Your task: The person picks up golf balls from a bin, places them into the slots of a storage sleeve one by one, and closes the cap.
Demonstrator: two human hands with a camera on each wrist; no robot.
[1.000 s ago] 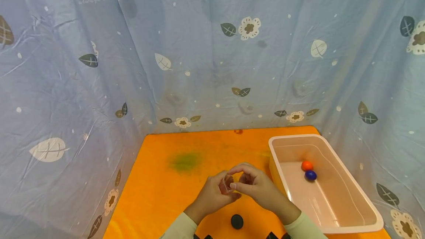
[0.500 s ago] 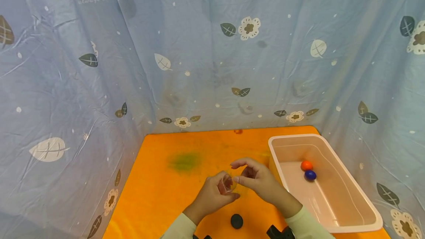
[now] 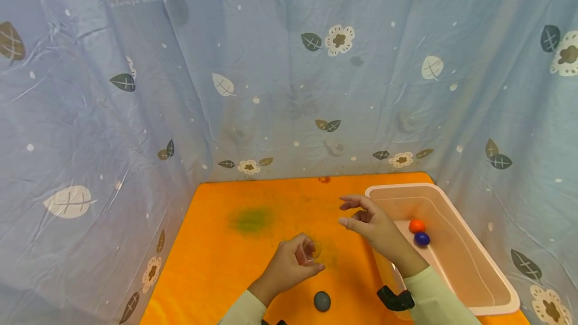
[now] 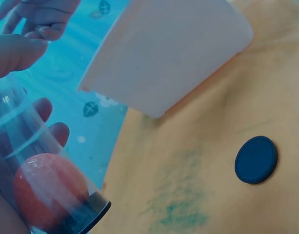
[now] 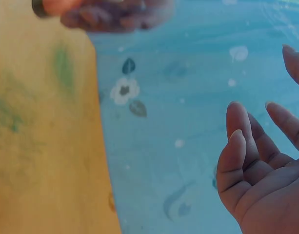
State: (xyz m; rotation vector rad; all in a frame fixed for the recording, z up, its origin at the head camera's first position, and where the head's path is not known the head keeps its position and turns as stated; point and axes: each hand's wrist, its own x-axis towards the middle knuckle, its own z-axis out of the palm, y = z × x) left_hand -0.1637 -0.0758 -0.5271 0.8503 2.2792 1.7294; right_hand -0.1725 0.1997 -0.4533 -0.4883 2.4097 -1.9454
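My left hand [image 3: 285,269] grips a clear plastic tube [image 4: 12,117] above the orange table. A reddish ball [image 4: 50,187] sits inside it, against the dark cap [image 4: 93,212] at the tube's lower end. Fingers hide part of the tube in the head view. My right hand [image 3: 374,224] is off to the right at the near side of the tub, holding nothing, with its fingers loosely bent; the right wrist view shows the same bare palm [image 5: 271,190]. A dark round lid [image 3: 322,301] lies flat on the table, just nearer than the left hand.
A pale pink plastic tub [image 3: 485,250] stands on the right of the orange table [image 3: 217,260], with an orange ball [image 3: 417,225] and a blue ball [image 3: 422,238] in it. Patterned blue curtains [image 3: 271,64] enclose the table at the back and both sides.
My right hand has drawn away from the tube, moving right and farther back until it overlaps the tub's left side in view. My left hand keeps the tube in nearly the same place.
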